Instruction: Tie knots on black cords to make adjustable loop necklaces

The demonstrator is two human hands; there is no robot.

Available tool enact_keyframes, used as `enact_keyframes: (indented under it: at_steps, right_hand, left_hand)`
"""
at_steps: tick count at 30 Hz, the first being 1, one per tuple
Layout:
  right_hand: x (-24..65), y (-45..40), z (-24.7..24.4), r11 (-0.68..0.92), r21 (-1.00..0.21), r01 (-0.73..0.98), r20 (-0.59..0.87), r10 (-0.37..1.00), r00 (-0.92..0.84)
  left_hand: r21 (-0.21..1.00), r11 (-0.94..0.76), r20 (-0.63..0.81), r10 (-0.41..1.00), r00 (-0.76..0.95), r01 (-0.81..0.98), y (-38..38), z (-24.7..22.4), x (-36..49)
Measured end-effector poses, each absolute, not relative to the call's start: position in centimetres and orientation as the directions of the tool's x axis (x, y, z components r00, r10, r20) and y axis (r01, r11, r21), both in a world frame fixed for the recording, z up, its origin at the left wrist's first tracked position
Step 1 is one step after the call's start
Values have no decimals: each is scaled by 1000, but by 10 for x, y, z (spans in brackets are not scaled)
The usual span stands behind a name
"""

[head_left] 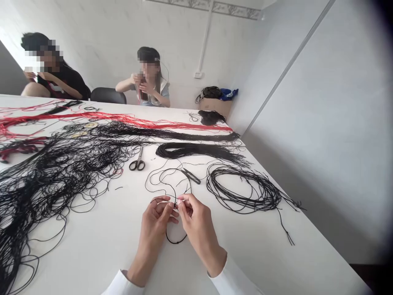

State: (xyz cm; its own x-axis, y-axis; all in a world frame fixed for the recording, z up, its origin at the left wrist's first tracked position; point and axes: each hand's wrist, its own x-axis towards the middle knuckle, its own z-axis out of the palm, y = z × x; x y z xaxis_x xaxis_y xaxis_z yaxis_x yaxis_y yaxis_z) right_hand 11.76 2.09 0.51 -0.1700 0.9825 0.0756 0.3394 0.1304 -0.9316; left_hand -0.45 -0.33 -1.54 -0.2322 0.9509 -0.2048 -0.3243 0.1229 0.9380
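White table (pixel 254 250) under everything, with scissors (pixel 137 160) lying open near its middle as the landmark. Far beyond the scissors, two seated people (pixel 53 69) (pixel 149 78), both with hands raised before them, and a cardboard box (pixel 215 107) against the wall. Left of and beyond the scissors, long red cords (pixel 107 118). Directly left, a large tangled heap of thin black cords (pixel 52 180). Just beyond, a straight black bundle (pixel 190 150); to the right, a loose black coil (pixel 242 188). Just right of the scissors, small black snips (pixel 192 176).

Nearer the camera than the scissors, both bare hands, white sleeves (pixel 121 284) at the wrists, and a single black cord (pixel 175 241) between them, looped below the fingers and trailing loosely up toward the snips. Left hand (pixel 153 225) and right hand (pixel 198 223) close together, fingertips almost meeting. Both grips nearly closed, thumbs and fingers pinching the cord at one point, though the exact turn of the cord is hidden by the fingers. Best handling here, by judgement: a firm, small pinch, light even tension, no twist in the loop, and the loose tail kept clear of the nearby heap.
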Motion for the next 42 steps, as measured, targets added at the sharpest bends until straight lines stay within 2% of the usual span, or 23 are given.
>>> enact_keyframes:
  at_steps: [7,13,16,19,22,25,31,38,42]
  right_hand:
    - [118,19,3,115,-921,373,57,985,-164]
    - [119,19,5,144,-920,365,77,978,-192]
    - [121,22,6,-41,-971,234,-82,982,-169]
    - [125,27,9,-270,-950,155,-298,934,-198]
    - [130,29,13,-355,-926,130,-378,879,-291]
    - [132,30,15,-329,-942,68,-330,868,-371]
    - [133,35,4,-216,-976,11,-205,906,-370]
    - [135,37,1,-49,-995,88,-88,843,-530]
    - [138,37,6,96,-966,238,-30,880,-474]
  left_hand:
    - [984,62,-115,939,-325,-168,-5,-16,-3]
    - [968,129,-190,937,-295,-214,-3,-13,-3]
    - [964,123,-195,929,-313,-235,-1,-14,-4]
    - [964,131,-197,935,-294,-230,-1,-14,-5]
    - [966,139,-193,950,-247,-219,-2,-12,-5]
    - [961,164,-214,950,-227,-221,-3,-9,-6]
    - [943,226,-265,954,-140,-245,-3,-5,-9]
    - [923,309,-314,949,17,-229,-5,3,-11]
    - [921,314,-311,949,52,-229,-6,3,-12]
